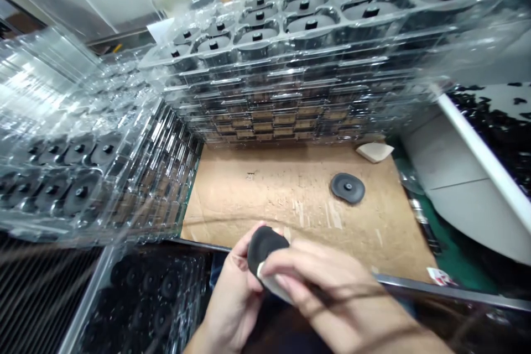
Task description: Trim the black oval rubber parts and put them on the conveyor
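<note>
Your left hand [232, 301] and right hand [332, 293] grip, clenched, a black disc [265, 249] and white wipe [271, 285], with another disc [347, 188] on the tabletop [257, 193].

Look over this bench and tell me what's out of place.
One black disc lies loose on the cardboard sheet, toward the far right corner. It looks odd because the other discs sit in the cells of the stacked clear trays. Pale scuffs also mark the cardboard near the middle.
</note>
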Action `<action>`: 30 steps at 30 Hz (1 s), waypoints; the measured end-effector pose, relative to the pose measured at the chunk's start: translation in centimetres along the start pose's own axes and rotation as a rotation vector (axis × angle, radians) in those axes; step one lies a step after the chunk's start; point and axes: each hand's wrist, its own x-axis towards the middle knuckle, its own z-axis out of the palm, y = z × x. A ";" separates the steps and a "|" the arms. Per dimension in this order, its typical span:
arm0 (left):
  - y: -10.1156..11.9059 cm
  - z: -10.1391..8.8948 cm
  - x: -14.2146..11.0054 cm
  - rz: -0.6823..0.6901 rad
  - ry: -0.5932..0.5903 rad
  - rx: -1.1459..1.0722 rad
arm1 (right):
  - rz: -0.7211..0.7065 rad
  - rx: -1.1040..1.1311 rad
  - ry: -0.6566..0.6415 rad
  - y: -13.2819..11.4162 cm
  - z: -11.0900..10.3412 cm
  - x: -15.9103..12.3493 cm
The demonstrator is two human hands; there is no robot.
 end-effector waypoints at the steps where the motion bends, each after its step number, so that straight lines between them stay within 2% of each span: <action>1: -0.1 0.0 0.0 -0.012 -0.017 -0.004 | 0.028 -0.033 0.012 -0.1 -0.1 0.0; 3: -0.2 -0.1 0.0 -0.029 -0.072 -0.025 | 0.006 -0.123 0.151 -0.2 0.1 0.1; 5: -0.3 -0.3 0.0 -0.023 -0.111 -0.041 | -0.086 -0.146 0.271 -0.5 0.1 -0.1; 6: -0.3 -0.4 0.0 -0.016 -0.113 -0.042 | -0.107 -0.122 0.247 -0.6 0.0 -0.2; 7: -0.2 -0.5 0.0 -0.003 -0.113 -0.045 | -0.100 -0.082 0.170 -0.6 -0.1 -0.3; 9: -0.2 -0.5 0.0 0.024 -0.102 -0.045 | -0.026 -0.008 -0.011 -0.6 -0.5 -0.3; 10: -0.2 -0.5 0.1 0.032 -0.103 -0.041 | 0.013 -0.001 -0.040 -0.5 -0.6 -0.3; 11: -0.3 -0.4 0.1 0.029 -0.114 -0.036 | 0.030 -0.023 -0.005 -0.5 -0.6 -0.1; 12: -0.4 -0.4 0.1 0.016 -0.125 -0.029 | 0.015 -0.072 0.089 -0.4 -0.4 0.1; 14: -0.6 -0.5 0.0 -0.035 -0.131 -0.021 | -0.055 -0.186 0.266 -0.5 0.2 0.2; 15: -0.7 -0.6 0.0 -0.062 -0.131 -0.024 | -0.090 -0.205 0.294 -0.6 0.3 0.2; 17: -0.7 -1.1 0.0 -0.087 -0.122 -0.045 | -0.081 -0.143 0.189 -0.7 0.1 -0.4; 19: -0.6 -1.5 0.1 -0.062 -0.115 -0.080 | 0.043 -0.021 0.015 -0.4 -0.9 -1.4; 21: -0.5 -1.5 0.2 -0.040 -0.096 -0.117 | 0.211 0.031 0.007 0.6 -2.1 -2.4; 24: -0.4 -0.9 0.2 -0.069 -0.114 -0.177 | 0.426 0.003 0.277 3.1 -3.1 -3.1; 26: -0.3 -0.3 0.1 -0.079 -0.156 -0.212 | 0.472 -0.014 0.367 5.2 -2.5 -2.7; 30: -0.4 0.1 -0.3 -0.078 -0.209 -0.232 | 0.416 0.003 0.216 9.3 1.0 -0.7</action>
